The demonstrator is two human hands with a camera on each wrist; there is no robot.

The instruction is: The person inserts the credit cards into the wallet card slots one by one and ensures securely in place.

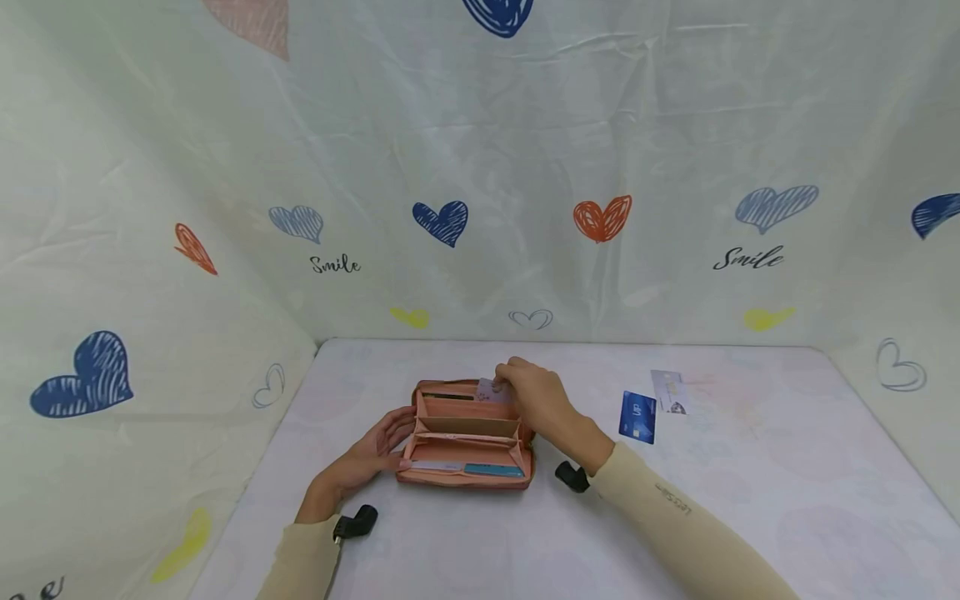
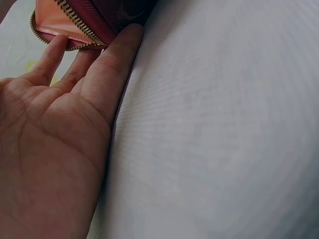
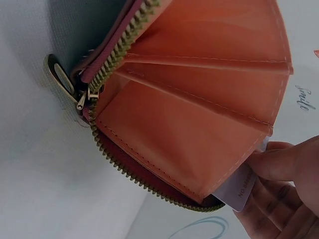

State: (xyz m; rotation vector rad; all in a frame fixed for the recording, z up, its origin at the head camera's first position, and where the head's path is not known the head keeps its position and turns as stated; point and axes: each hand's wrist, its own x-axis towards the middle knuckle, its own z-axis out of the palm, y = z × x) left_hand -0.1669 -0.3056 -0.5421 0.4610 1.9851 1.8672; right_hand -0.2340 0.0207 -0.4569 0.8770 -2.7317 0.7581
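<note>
A pink zip-around wallet (image 1: pixel 465 481) lies spread wide on the table, its fan-like dividers showing. My right hand (image 1: pixel 543 404) pinches a pale card (image 1: pixel 491 392) at the wallet's far right inner side. In the right wrist view, thumb and fingers hold this card (image 3: pixel 237 189) by its edge, part of it hidden behind the orange lining. My left hand (image 1: pixel 367 454) touches the wallet's left side with fairly straight fingers. Up close in the left wrist view, those fingers rest against the brass zip (image 2: pixel 82 25). A light blue card (image 1: pixel 493 470) sits in the near-side slot.
To the right on the white table (image 1: pixel 712 517) lie a blue VIP card (image 1: pixel 637 417) and a silvery card (image 1: pixel 670 392), close together. A zip pull (image 3: pixel 62 77) sticks out from the wallet's side. Heart-printed curtain (image 1: pixel 525 167) hangs behind the table.
</note>
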